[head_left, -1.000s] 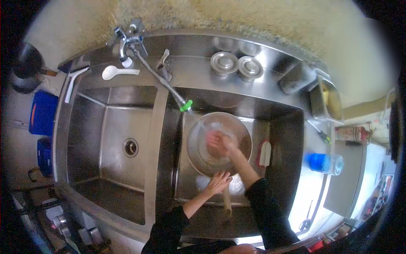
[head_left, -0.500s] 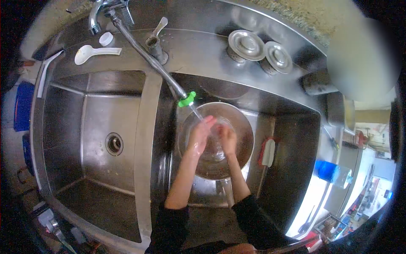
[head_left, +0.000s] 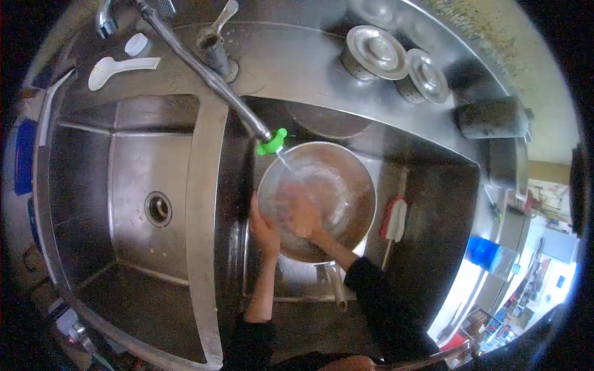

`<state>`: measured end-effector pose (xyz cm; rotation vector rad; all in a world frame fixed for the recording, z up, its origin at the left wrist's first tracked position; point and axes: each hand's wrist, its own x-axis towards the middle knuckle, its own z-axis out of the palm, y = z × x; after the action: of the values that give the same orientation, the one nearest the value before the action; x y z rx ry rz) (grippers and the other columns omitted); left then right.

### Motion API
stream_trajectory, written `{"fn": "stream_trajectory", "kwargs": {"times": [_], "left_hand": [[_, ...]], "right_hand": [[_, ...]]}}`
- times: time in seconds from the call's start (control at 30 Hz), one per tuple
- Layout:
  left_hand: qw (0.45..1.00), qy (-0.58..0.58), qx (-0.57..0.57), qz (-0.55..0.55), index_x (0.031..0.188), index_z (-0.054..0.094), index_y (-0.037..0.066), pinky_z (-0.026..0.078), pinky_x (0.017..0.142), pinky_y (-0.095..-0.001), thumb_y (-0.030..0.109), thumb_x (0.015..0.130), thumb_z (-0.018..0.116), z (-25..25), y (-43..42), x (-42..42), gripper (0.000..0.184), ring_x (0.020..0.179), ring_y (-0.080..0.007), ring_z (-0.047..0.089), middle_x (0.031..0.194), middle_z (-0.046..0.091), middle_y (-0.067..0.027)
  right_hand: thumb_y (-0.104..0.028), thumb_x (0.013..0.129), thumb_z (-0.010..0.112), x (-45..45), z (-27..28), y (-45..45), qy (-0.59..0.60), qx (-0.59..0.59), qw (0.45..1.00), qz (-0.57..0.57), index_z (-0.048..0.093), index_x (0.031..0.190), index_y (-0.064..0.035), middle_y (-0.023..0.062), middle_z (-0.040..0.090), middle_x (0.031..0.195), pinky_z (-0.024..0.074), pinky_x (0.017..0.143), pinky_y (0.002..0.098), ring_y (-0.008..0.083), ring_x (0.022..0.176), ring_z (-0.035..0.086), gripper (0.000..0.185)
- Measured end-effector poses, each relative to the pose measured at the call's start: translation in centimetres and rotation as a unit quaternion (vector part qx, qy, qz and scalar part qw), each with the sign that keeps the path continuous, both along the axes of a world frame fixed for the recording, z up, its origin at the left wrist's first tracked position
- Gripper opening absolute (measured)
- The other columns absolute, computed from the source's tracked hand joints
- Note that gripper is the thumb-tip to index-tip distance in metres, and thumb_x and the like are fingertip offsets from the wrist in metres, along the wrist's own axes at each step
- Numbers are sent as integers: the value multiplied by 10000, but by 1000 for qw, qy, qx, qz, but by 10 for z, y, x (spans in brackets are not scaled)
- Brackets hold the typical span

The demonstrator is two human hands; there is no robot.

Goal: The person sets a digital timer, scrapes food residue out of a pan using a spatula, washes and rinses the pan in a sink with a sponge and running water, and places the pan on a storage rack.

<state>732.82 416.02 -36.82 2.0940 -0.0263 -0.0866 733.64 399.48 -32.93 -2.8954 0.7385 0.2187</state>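
A wide round metal pan sits in the right sink basin, with some water in it and its handle pointing toward me. My left hand grips the pan's left rim. Inside the pan, my right hand is low over the bottom, and motion blurs its fingers, so whether it holds anything cannot be made out. Water runs into the pan from a flexible metal hose tap, which has a green fitting at its nozzle.
A red and white brush leans in the basin at right. On the back ledge are a white spoon, a white cap and two metal strainers. The left basin has a drain. A blue-labelled bottle lies at right.
My hands were together under the water stream over the pan. Now the left has moved down and left onto the rim, and the right has moved left and lower inside the pan.
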Motion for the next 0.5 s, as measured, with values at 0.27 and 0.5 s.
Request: {"fn": "stream_trajectory", "kwargs": {"times": [0.27, 0.5], "left_hand": [[991, -66, 57, 104, 1167, 420, 56, 307, 896, -419, -89, 687, 404, 12, -6, -1, 502, 1037, -350, 419, 1092, 472, -167], [923, 25, -359, 136, 1152, 435, 18, 395, 869, -357, 48, 805, 474, 10, -57, 22, 350, 1021, -272, 484, 1108, 498, -113]], "right_hand": [[-261, 842, 432, -127, -66, -24, -33, -167, 979, 112, 284, 1274, -14, 190, 270, 1326, 246, 995, 342, 267, 1168, 335, 519], [-398, 831, 513, 49, 93, 12, -216, 652, 721, -93, 457, 1163, -19, 90, 541, 1060, 402, 795, 250, 159, 945, 496, 507]]}}
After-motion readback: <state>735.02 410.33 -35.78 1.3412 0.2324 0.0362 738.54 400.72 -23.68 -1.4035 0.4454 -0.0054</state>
